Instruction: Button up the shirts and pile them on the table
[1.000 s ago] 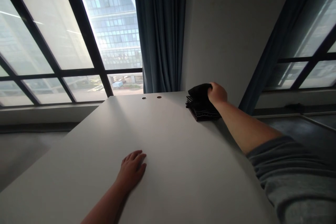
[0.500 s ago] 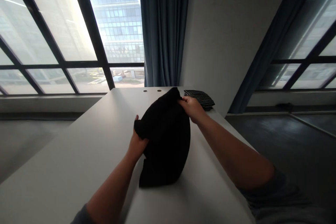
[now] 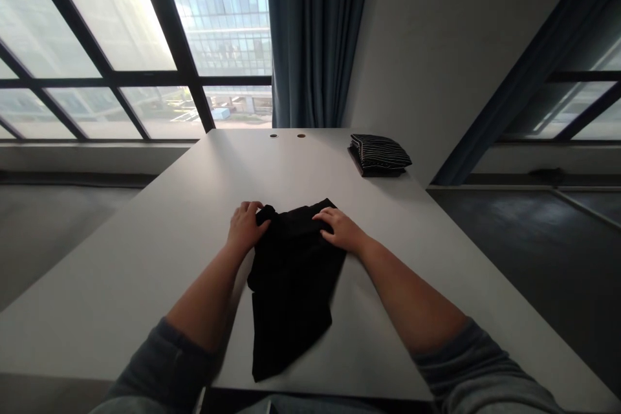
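Note:
A black garment (image 3: 295,272), its exact kind hard to make out, lies on the white table with its lower part spread toward me. My left hand (image 3: 246,226) is closed on its upper left corner, where the cloth is bunched between thumb and fingers. On the upper right part rests my right hand (image 3: 339,229), fingers stretched out over the cloth and thumb apart from them.
A folded stack with a black and white striped cloth (image 3: 381,154) on top sits near the table's far right corner. Two round inserts (image 3: 301,136) mark the far end of the white table (image 3: 194,259). Behind it hang blue curtains (image 3: 313,39) beside windows.
The black garment has come down from its raised, tilted hold and now lies flatter on the table, nearer me. Both hands have lowered with it, and the right has loosened its pinch. My view has tilted down.

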### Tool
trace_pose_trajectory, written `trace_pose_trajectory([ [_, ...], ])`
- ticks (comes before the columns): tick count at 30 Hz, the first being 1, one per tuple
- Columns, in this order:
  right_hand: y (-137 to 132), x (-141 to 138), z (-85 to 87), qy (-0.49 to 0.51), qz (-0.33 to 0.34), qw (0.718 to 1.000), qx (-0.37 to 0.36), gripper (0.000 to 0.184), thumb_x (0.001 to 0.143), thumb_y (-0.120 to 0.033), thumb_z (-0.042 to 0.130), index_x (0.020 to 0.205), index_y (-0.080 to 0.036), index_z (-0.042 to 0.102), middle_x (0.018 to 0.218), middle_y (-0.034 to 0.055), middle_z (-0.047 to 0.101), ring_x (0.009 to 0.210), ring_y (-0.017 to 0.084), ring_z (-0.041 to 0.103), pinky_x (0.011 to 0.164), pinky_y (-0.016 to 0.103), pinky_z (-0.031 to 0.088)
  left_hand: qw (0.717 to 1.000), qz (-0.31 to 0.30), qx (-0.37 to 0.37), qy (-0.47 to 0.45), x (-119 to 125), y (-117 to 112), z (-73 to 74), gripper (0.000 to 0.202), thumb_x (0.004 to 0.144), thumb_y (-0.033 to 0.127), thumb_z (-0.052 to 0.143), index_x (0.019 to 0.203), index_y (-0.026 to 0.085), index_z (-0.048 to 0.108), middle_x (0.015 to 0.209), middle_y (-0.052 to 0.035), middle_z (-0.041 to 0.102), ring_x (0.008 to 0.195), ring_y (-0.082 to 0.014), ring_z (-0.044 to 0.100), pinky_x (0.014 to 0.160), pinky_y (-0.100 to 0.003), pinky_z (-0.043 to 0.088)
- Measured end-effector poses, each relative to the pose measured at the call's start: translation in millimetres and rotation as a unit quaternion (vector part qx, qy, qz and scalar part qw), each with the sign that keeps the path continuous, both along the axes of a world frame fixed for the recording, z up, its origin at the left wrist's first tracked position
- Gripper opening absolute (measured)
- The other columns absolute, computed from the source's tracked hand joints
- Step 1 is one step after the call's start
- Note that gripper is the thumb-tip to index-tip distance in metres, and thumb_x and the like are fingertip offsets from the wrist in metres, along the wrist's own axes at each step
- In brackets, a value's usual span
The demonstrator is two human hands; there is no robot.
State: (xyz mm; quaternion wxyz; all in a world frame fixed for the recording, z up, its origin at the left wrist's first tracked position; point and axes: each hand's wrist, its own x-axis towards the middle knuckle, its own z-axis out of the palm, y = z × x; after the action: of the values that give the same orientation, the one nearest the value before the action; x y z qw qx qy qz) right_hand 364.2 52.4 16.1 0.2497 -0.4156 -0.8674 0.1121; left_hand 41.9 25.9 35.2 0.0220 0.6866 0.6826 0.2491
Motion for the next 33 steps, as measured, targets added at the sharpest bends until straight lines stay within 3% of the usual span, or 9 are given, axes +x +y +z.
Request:
trace_pose_trajectory([
  [7,20,-7,-10.5,0.097,-0.085,0.99,-0.05,0.023,0.089,-0.016,0.059,0.104,-0.022,0.076,0.107,0.0042,0.074,0.102,0.02,0.067,0.098,0.034,0.05,0.996,0.008,-0.086,0.0,14,3,-11.9,0.07,0.086,0.042,0.073,0.146,0.021,0.044,0.131,-0.0182,0.066,0.12,-0.0367,0.065,0.098,-0.045,0.051],
  [10,39,-4,0.9,0.186,-0.15,0.968,-0.072,0.018,0.089,-0.028,0.064,0.102,-0.022,0.075,0.098,0.0027,0.076,0.09,0.019,0.069,0.089,0.032,0.053,0.99,0.023,-0.136,-0.031,2,14,-14.7,0.056,0.09,0.041,0.067,0.139,0.02,0.052,0.115,-0.017,0.074,0.109,-0.0372,0.071,0.09,-0.045,0.053],
  [14,66,-3,16.9,0.361,-0.192,0.896,-0.175,0.03,0.083,-0.036,0.071,0.107,-0.02,0.067,0.092,0.004,0.073,0.077,0.017,0.067,0.071,0.029,0.057,0.984,0.028,-0.088,-0.151,-21,27,-16.5,0.035,0.088,0.041,0.07,0.117,0.022,0.065,0.113,-0.0109,0.077,0.106,-0.0313,0.072,0.089,-0.039,0.055],
  [17,75,-8,16.3,0.471,-0.161,0.832,-0.245,0.04,0.086,-0.035,0.063,0.125,-0.023,0.059,0.112,0.0074,0.071,0.09,0.017,0.07,0.076,0.031,0.061,0.971,0.092,-0.055,-0.213,-36,34,-18.5,0.03,0.087,0.037,0.071,0.112,0.022,0.065,0.113,-0.0092,0.077,0.103,-0.0279,0.073,0.09,-0.039,0.056],
  [20,72,-9,6.3,0.408,-0.12,0.889,-0.169,0.046,0.087,-0.034,0.064,0.132,-0.027,0.06,0.137,0.0091,0.062,0.123,0.021,0.063,0.1,0.039,0.057,0.96,0.136,-0.024,-0.243,-43,31,-15.3,0.033,0.091,0.025,0.06,0.124,0.02,0.061,0.125,-0.0122,0.073,0.11,-0.0246,0.072,0.096,-0.037,0.056],
  [24,62,-6,-4.3,0.118,-0.131,0.983,-0.044,0.022,0.087,-0.024,0.065,0.106,-0.02,0.075,0.12,0.0092,0.07,0.118,0.024,0.061,0.114,0.042,0.045,0.991,0.087,-0.05,-0.086,-24,8,-3.1,0.053,0.093,0.045,0.062,0.141,0.023,0.057,0.146,-0.0169,0.06,0.13,-0.0326,0.063,0.108,-0.045,0.05],
  [28,56,-9,-2.1,-0.026,-0.145,0.988,-0.049,0.023,0.091,-0.031,0.069,0.11,-0.02,0.077,0.114,0.0093,0.071,0.109,0.023,0.062,0.106,0.037,0.046,0.984,0.02,-0.17,0.056,16,-20,-1.0,0.061,0.092,0.065,0.059,0.143,0.032,0.059,0.156,-0.0145,0.053,0.139,-0.0398,0.054,0.112,-0.054,0.044],
  [31,47,-18,4.9,-0.05,-0.127,0.991,-0.016,0.032,0.091,-0.034,0.073,0.119,-0.02,0.075,0.12,0.0115,0.068,0.116,0.026,0.059,0.108,0.038,0.045,0.981,0.0,-0.145,0.126,33,-27,-5.0,0.058,0.093,0.057,0.062,0.142,0.028,0.06,0.161,-0.0173,0.047,0.149,-0.043,0.039,0.116,-0.06,0.037],
  [33,38,-28,8.6,-0.043,-0.082,0.996,0.003,0.035,0.092,-0.033,0.073,0.124,-0.02,0.073,0.123,0.011,0.068,0.118,0.026,0.059,0.108,0.038,0.046,0.982,-0.018,-0.132,0.135,36,-26,-5.6,0.052,0.094,0.051,0.06,0.139,0.026,0.062,0.154,-0.019,0.053,0.142,-0.0429,0.046,0.11,-0.059,0.042],
])
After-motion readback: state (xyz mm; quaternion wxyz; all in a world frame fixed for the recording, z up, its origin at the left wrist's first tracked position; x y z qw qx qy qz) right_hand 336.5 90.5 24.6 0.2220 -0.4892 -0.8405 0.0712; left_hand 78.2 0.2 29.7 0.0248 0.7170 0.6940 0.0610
